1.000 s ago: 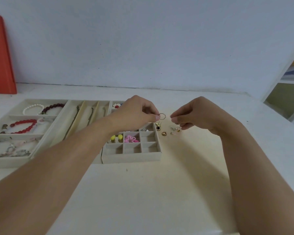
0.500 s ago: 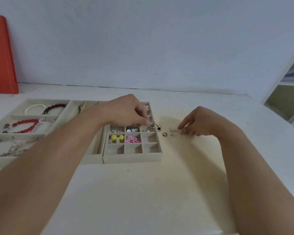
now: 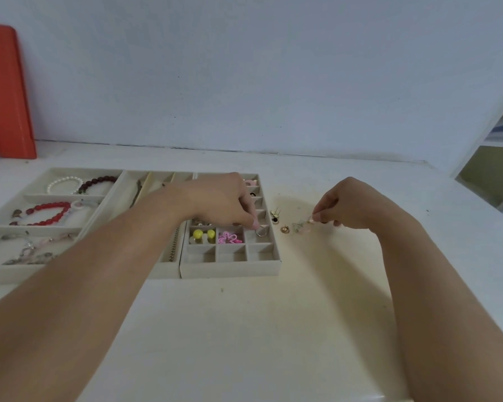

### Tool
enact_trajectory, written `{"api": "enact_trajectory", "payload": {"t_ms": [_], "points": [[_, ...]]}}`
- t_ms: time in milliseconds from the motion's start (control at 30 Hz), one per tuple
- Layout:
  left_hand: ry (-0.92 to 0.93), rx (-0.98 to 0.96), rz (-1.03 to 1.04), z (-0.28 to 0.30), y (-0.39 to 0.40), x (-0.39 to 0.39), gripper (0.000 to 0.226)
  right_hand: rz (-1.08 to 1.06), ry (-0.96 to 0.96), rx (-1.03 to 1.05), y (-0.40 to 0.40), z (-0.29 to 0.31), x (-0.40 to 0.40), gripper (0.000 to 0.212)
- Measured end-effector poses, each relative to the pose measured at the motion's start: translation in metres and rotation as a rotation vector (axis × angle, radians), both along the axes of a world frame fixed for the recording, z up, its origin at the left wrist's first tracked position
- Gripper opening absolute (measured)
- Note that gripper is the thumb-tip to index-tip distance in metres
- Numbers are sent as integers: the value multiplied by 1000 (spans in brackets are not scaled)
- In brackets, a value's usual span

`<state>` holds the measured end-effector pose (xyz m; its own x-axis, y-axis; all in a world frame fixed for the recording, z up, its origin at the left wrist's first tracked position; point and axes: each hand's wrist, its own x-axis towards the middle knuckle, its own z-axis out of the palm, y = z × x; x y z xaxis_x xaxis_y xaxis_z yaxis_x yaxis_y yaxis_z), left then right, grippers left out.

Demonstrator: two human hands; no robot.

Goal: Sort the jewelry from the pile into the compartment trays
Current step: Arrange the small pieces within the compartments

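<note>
Left grip (image 3: 224, 203) pinches a ring (image 3: 261, 233) into the tray (image 3: 230, 268); right grip (image 3: 349, 207) pinches an earring (image 3: 310, 226). Next: release the ring.

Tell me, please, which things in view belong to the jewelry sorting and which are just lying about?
In the job: the left hand lowering a ring into the grid tray; the right hand pinching a piece from the loose pile; the bracelet tray.

Just lying about: the orange board against the wall; the shelf unit.
</note>
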<state>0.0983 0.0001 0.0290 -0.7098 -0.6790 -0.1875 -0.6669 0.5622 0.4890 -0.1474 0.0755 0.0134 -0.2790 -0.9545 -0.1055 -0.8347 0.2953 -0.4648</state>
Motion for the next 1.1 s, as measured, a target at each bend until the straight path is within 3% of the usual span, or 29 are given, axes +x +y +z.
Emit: {"api": "enact_trajectory", "payload": {"t_ms": [367, 533, 800, 1100], "points": [[-74, -61, 7, -6, 6, -5, 7, 75, -75, -211, 1, 7, 17, 11], [-83, -90, 10, -9, 7, -7, 24, 148, -88, -258, 0, 8, 31, 11], [-82, -110, 13, -4, 10, -8, 6, 348, -153, -228, 4, 8, 55, 5], [-52, -174, 99, 9, 2, 1, 4, 457, 7, -189, 1, 1, 71, 11]]}}
